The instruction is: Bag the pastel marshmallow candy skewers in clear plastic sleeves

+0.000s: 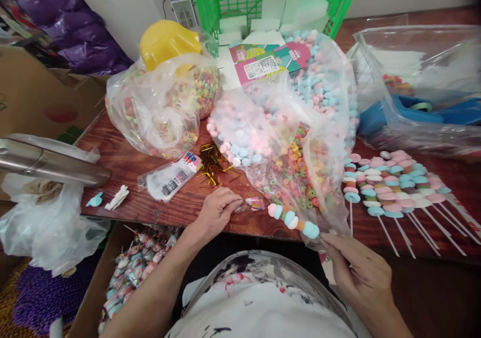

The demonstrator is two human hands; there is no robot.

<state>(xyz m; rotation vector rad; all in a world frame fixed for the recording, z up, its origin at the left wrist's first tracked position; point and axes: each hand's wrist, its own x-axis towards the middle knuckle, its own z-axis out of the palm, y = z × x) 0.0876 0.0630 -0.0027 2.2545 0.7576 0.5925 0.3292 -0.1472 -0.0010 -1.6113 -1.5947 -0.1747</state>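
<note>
A candy skewer (291, 220) of pink, blue and white marshmallows with orange pieces points up and left from my right hand (361, 268). The fingers of that hand pinch its lower end; the stick itself is hidden there. My left hand (218, 208) is closed at the fingertips on a small clear bag (255, 203) with a printed label. The skewer's pink tip is just right of the bag, and I cannot tell whether it is inside. Behind both hands lie a bag of candy rings (308, 187) and a stack of clear printed bags (171, 177).
Finished-looking candy skewers (394, 182) lie at right beside a clear plastic bin (421, 87). Big bags of marshmallows (248, 127) and candy rings (161, 112) fill the back. Gold twist ties (212, 162) and a steel flask (56, 162) are at left. A box (90, 298) below holds wrapped skewers.
</note>
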